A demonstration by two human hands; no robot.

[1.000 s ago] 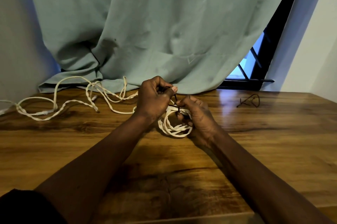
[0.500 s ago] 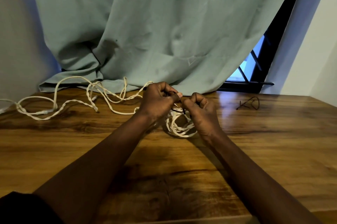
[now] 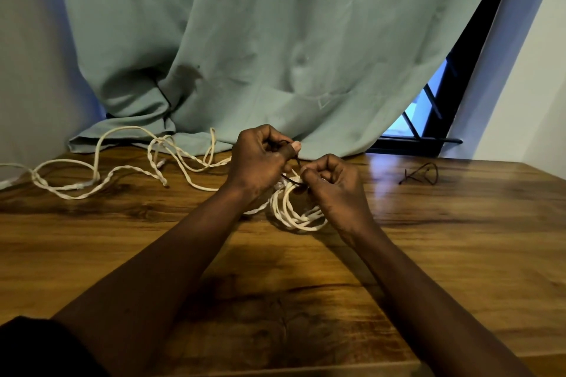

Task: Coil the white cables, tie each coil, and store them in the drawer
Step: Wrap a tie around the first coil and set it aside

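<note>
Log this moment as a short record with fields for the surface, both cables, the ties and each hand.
surface: wooden table
coiled cable: white loops, top held between the hands
loose cable: white, sprawled uncoiled at the table's far left
dark tie: crosses the top of the coil
left hand: pinches the tie's upper end
right hand: pinches the tie at the coil
spare tie: dark, lying alone on the right
backdrop: green curtain, window corner showing

A pale green curtain (image 3: pixel 275 39) drapes in folds onto the back of the wood-grain desk (image 3: pixel 459 254). At right a dark-framed window (image 3: pixel 424 114) peeks out, showing blue daylight, with a pale wall (image 3: pixel 536 85) beside it.
</note>
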